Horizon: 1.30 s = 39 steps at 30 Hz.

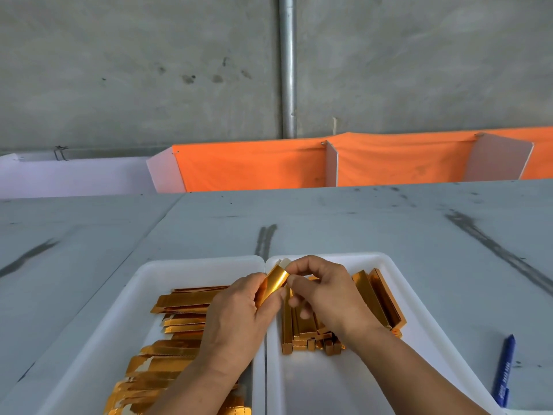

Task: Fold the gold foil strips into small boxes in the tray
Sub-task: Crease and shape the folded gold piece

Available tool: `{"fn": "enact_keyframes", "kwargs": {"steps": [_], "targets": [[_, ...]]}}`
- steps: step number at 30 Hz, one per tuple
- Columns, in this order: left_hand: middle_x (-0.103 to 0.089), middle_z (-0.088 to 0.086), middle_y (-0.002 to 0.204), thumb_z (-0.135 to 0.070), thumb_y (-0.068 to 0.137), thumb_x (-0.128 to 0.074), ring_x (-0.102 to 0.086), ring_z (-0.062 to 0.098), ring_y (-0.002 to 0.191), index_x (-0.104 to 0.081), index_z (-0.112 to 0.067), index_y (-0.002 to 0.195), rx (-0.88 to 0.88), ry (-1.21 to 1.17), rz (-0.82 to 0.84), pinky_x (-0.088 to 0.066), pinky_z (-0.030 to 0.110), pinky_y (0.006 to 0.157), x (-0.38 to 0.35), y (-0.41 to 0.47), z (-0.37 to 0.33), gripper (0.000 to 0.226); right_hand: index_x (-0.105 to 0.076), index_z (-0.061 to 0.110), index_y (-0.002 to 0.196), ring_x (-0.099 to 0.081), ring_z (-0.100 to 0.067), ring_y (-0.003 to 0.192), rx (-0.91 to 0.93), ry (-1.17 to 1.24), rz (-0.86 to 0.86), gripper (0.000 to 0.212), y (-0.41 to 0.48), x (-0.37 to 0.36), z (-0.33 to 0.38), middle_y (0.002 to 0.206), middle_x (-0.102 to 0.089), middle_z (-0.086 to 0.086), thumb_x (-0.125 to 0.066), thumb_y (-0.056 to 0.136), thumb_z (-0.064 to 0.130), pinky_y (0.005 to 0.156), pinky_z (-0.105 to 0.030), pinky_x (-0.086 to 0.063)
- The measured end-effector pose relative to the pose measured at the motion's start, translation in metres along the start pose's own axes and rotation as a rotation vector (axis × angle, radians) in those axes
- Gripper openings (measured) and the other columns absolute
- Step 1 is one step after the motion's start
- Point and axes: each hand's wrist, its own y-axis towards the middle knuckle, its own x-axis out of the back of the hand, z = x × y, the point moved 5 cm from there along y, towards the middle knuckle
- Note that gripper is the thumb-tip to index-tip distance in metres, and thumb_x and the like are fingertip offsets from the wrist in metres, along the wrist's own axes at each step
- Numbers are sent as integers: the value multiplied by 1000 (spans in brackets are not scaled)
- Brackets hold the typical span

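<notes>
The left hand (236, 313) and right hand (323, 292) both pinch one shiny gold foil strip (276, 281) above where two white plastic trays meet. Flat gold strips (179, 304) lie in the left tray (155, 271). Folded gold boxes (386, 298) lie in the right tray (389, 266). A blue pen (505, 369) lies to the right on the grey desk (359, 223).

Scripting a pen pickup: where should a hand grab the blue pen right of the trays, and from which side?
Grip the blue pen at mid-barrel, coming straight down from above and closing across its narrow width. It lies flat on the table, pointing away from the person. Its near end sits close to the right tray rim, so the middle probably leaves most room.
</notes>
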Motion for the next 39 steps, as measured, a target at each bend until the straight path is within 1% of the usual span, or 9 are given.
{"fn": "enact_keyframes", "kwargs": {"steps": [4,7,11,15,21,25,28,34,39], "targets": [[-46,-11,59,-54,86,-52,-49,6,57,-56,-32,81,-19,13,-7,-35,15,49,0,0,0,22,-71,16,94,-59,-14,53,-15,51,63,10,-1,-4,2,67,-70,-5,-61,95,13,58,-26,-53],[-50,-12,63,-60,83,-45,-52,7,59,-61,-30,85,-38,2,0,-39,16,50,-1,0,0,34,-67,10,95,-60,-8,51,-7,37,100,7,-2,-6,3,64,-68,-2,-60,96,12,55,-21,-51],[-49,-12,62,-65,81,-43,-52,9,59,-61,-30,83,-54,-38,-8,-39,16,51,0,0,-3,40,-65,14,88,-61,-11,54,29,22,105,17,-1,-3,6,64,-68,-2,-55,100,21,59,-23,-50],[-45,-13,59,-64,81,-46,-51,7,61,-59,-32,82,-68,-52,2,-37,15,50,-1,0,-7,35,-68,20,81,-61,-19,57,72,15,13,24,2,3,3,64,-69,-8,-54,100,27,62,-32,-53],[-44,-14,59,-74,75,-37,-48,7,57,-60,-30,83,-64,-62,17,-34,14,50,1,0,-11,50,-69,28,81,-62,-19,59,118,-31,-61,31,2,7,4,64,-67,-6,-50,98,9,58,-30,-54],[-42,-16,60,-67,78,-41,-47,6,56,-53,-33,80,-72,-54,51,-32,11,51,1,0,-11,36,-67,27,99,-58,-8,52,115,4,-26,17,3,7,8,63,-63,-1,-58,98,12,53,-23,-52],[-42,-15,61,-58,83,-51,-47,6,56,-50,-34,78,-66,-41,85,-33,12,52,0,-1,-10,25,-71,24,96,-59,-9,54,130,53,4,16,2,9,11,67,-62,2,-63,95,10,50,-22,-50],[-44,-15,62,-68,76,-42,-50,6,57,-52,-35,81,-57,-43,90,-35,11,53,1,-1,-10,35,-73,27,83,-59,-7,57,199,-121,-62,16,2,15,14,77,-67,7,-70,90,14,54,-20,-52],[-46,-19,69,-67,78,-42,-54,5,63,-58,-32,95,-48,-4,103,-36,8,56,-1,0,-9,42,-70,30,83,-64,-11,76,219,-238,-86,13,3,16,14,84,-64,14,-69,91,20,66,-25,-57]]}}
